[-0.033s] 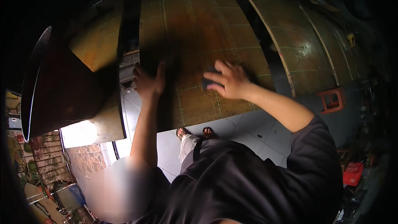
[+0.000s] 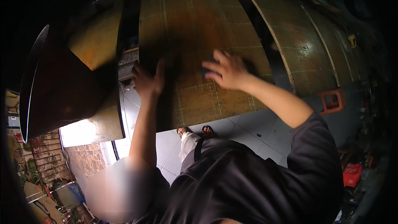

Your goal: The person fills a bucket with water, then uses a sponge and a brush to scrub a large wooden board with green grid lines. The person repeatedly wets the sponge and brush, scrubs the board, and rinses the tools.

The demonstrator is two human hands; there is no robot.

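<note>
A large brown wooden panel [image 2: 195, 103], marked with pale green grid lines, lies flat before me. My right hand [image 2: 228, 71], blurred by motion, is on its right half with the fingers bent over a small dark block [image 2: 204, 73]. Only part of the block shows below the fingers; its kind cannot be told. Near the panel's left edge is my left hand [image 2: 148, 79], thumb and fingers spread and nothing in them. Shadow hides whether it touches the wood.
A dark reddish-brown tapering piece with a bright rim [image 2: 62, 87] rises at the left, beside another panel [image 2: 112, 118]. More gridded panels and wooden strips [image 2: 269, 31] lie right. A red plastic stool [image 2: 331, 100] stands beyond. Tiled floor [image 2: 244, 135] shows below.
My right hand has moved slightly away from me across the panel, with the dark block under its fingers. My left hand stays almost where it was.
</note>
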